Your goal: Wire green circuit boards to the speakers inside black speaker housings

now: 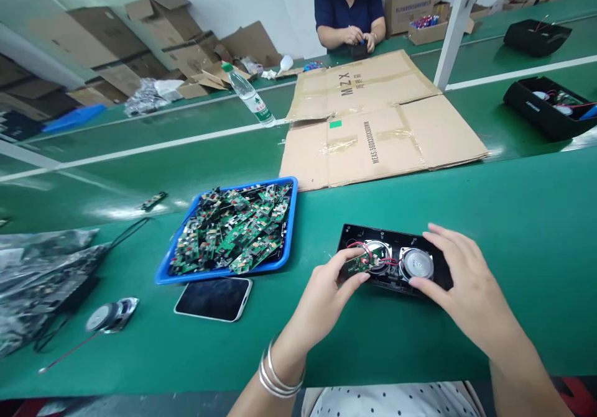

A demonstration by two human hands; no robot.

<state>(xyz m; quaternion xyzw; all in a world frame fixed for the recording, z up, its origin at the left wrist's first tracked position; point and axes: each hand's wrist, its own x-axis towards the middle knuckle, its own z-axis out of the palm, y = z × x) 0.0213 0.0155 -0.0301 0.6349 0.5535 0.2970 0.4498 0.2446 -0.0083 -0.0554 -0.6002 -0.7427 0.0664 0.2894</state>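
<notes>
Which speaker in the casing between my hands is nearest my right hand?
The right speaker, beside your right hand; the other speaker is partly covered by wires and the circuit board in your left hand.

The black panel (395,245) is lying open side up on the green table (522,218), two round silver speakers (417,263) sitting inside, and a green circuit board (355,265) is slanting over its left end, trailing red wires (387,261)!

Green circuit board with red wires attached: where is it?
In the head view, right of centre, the board is pinched in the left hand, at the left end of the black rectangular housing, beside a round silver speaker.
</notes>
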